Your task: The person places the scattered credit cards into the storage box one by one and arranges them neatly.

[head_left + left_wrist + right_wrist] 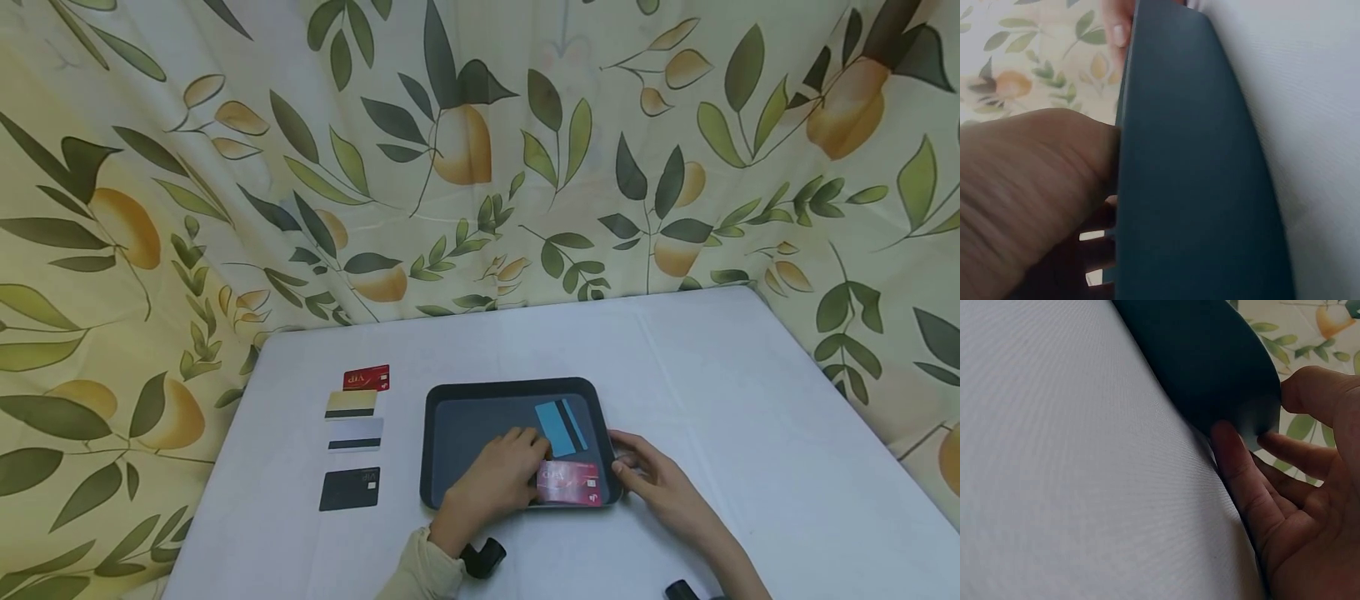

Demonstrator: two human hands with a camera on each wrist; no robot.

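Observation:
A dark blue-grey tray (pixel 465 390) lies on the white table. Inside it, toward the back right, is a blue card (pixel 557 427) with a dark stripe, beside or overlapping another blue one. My left hand (pixel 501 468) reaches over the tray's front rim and grips a pinkish-red card (pixel 572 483) at its left edge, low over the front right corner. Its fingertips are partly hidden by the hand. At the tray's right side my right hand (pixel 660 477) holds the wall, thumb at the rim and fingers (pixel 1235 453) against the outer face.
Left of the tray, a column of cards runs front to back: black (pixel 349 489), silver (pixel 356 434), gold (pixel 351 404) and red (pixel 367 378), the red partly under the gold. A leaf-and-fruit patterned curtain (pixel 480 242) hangs behind the table's far edge.

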